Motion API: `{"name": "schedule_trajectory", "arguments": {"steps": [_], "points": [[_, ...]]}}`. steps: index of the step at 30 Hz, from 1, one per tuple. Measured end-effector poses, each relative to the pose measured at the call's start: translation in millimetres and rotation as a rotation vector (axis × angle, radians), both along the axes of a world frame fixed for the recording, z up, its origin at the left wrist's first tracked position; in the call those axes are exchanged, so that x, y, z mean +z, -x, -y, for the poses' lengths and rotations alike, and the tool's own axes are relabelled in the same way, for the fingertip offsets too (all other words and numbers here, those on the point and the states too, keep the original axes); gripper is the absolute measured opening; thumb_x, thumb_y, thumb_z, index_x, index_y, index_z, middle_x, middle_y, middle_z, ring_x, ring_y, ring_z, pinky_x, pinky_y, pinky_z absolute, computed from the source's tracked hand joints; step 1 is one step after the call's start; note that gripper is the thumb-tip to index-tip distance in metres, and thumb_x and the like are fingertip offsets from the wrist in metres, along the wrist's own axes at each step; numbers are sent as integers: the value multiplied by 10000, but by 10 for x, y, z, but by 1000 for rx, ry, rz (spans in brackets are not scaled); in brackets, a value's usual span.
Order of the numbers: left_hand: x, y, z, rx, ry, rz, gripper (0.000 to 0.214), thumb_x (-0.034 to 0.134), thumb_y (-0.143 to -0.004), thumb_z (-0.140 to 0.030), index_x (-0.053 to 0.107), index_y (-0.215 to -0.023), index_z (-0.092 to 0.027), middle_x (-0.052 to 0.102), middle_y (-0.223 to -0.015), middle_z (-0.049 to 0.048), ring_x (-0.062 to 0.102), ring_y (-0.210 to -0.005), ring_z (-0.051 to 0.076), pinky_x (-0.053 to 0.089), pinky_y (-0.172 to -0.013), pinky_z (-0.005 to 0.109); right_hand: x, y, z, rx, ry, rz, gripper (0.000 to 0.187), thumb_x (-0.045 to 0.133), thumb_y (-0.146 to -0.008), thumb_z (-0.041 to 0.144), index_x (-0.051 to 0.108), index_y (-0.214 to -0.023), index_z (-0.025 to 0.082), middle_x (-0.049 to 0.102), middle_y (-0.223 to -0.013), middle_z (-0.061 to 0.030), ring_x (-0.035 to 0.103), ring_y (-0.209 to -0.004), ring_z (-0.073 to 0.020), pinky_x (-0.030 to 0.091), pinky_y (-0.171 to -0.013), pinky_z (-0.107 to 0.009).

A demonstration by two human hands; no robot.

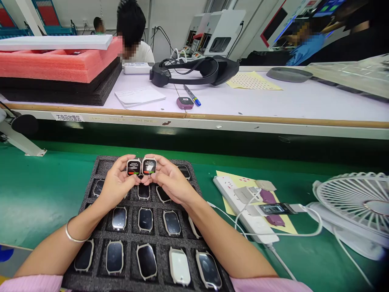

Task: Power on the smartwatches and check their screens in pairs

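Green belt mat, black foam tray (100, 163) centred on it. Over tray's far edge: left hand (117, 184) pinching lit watch body (133, 167), right hand (170, 180) pinching second lit watch body (149, 166). Fingertips on case edges, screens unobstructed, side by side, tilted up, likely for reading both together. Spare watch bodies (145, 219) one per tray pocket, apart, probably against scuffing. Power strip (243, 213) right of tray.

Two lit watch cases (133, 167) are held up, and thirteen dark watch cases (145, 219) are counted in the one foam tray (101, 164), some cells being hidden. One fan (349, 198), one power strip (226, 192), one pen (192, 95) and one headset (221, 69) are seen.
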State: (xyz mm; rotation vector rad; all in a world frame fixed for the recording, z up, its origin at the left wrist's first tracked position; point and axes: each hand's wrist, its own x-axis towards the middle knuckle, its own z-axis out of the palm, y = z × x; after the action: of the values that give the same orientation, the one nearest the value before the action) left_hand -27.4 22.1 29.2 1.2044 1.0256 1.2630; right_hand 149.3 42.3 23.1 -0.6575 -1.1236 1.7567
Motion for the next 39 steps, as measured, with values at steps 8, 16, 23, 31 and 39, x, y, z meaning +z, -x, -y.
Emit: {"name": "schedule_trajectory", "arguments": {"steps": [8, 16, 23, 31, 39], "points": [[26, -7, 3, 12, 13, 18, 495, 672, -696, -120, 551, -1172, -185, 679, -1063, 30, 674, -642, 78, 580, -658, 236, -24, -14, -11, -6, -13, -4, 468, 652, -740, 88, 584, -1179, 233, 710, -969, -4, 705, -705, -127, 592, -717, -314], [21, -1, 5, 17, 11, 23, 527, 685, -701, -121, 545, -1205, -182, 691, -1096, 48, 686, -672, 88, 590, -682, 245, -12, -24, -16, -40, -3, 14, 482, 658, -729, 101, 582, -1182, 245, 717, -1049, -21, 703, -703, -125, 596, -726, -320], [25, 2, 5, 23, 4, -11, 512, 697, -713, -131, 551, -1202, -182, 675, -1044, 31, 670, -645, 83, 594, -653, 241, -2, -14, -8, -30, -7, 24, 467, 671, -735, 101, 589, -1171, 247, 690, -897, 18, 704, -706, -137, 600, -734, -325], [2, -2, 2, 23, 6, -19, 483, 733, -746, -172, 569, -1200, -176, 684, -1066, 46, 676, -639, 81, 604, -635, 228, -23, -11, -11, -27, -16, 48, 420, 702, -796, 178, 572, -1190, 245, 679, -944, -2, 687, -703, -133, 592, -720, -324], [70, 21, 27, -30, 106, 52, 528, 676, -757, -179, 586, -1278, -170, 717, -1169, 87, 741, -693, 131, 653, -720, 300, -11, -9, -21, -86, -4, 57, 438, 713, -724, 162, 584, -1137, 234, 654, -841, 30, 642, -635, -117, 548, -644, -290]]}}
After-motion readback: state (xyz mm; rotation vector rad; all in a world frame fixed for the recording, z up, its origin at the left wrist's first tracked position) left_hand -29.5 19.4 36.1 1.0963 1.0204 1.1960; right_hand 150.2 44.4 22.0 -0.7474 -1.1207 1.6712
